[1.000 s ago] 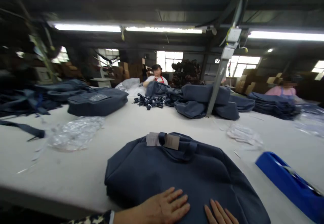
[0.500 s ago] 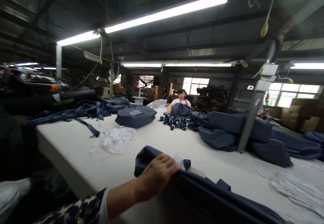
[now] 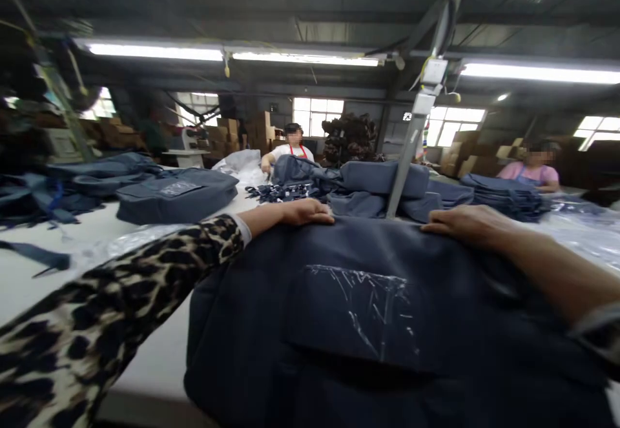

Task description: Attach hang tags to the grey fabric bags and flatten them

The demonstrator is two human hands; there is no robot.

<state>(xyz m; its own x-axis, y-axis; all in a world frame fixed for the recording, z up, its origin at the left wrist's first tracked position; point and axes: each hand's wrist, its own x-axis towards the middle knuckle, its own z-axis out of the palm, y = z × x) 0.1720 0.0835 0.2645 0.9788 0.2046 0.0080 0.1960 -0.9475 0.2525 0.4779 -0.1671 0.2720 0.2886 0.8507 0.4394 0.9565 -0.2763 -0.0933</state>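
A large dark navy fabric bag (image 3: 252, 325) stands upright in front of me, its broad face toward the camera. A clear plastic pocket (image 3: 368, 312) shines on that face. My left hand (image 3: 307, 212) is closed over the bag's top edge, left of its middle. Farther right along the same edge, my right hand (image 3: 465, 224) grips with its fingers bent over the rim. The fingertips of both hands go partly out of sight behind the fabric.
Another navy bag (image 3: 179, 195) lies on the white table (image 3: 155, 357) at left, near loose straps (image 3: 39, 254). A pile of small dark straps (image 3: 281, 192) and more navy bags (image 3: 382, 179) lie beyond. A metal post (image 3: 407, 150) rises from the table. Two co-workers (image 3: 293, 147) are across.
The bag has been turned so its broad face with the clear pocket shows. My right hand has come into view on its top edge. The view has swung right.
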